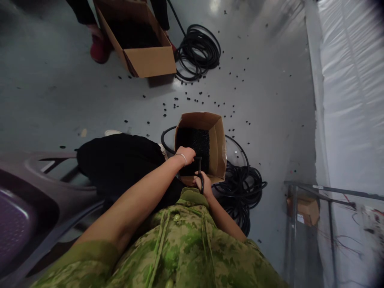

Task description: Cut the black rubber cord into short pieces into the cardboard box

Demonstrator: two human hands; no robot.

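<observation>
Over open cardboard box (pixel 218 150), near side, black bits (pixel 192 138) inside | I see left grip (pixel 186 154) curled, can't tell whether it holds anything | right grip (pixel 207 185) closed round black-handled tool (pixel 200 165), tool's far end near left grip | black hose coil (pixel 253 182) on floor (pixel 270 100), right of box

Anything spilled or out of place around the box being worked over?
Yes: small black pieces lie scattered on the floor between the near box and far box, and off rightward. They look spilled, being strewn loose outside both boxes.
</observation>
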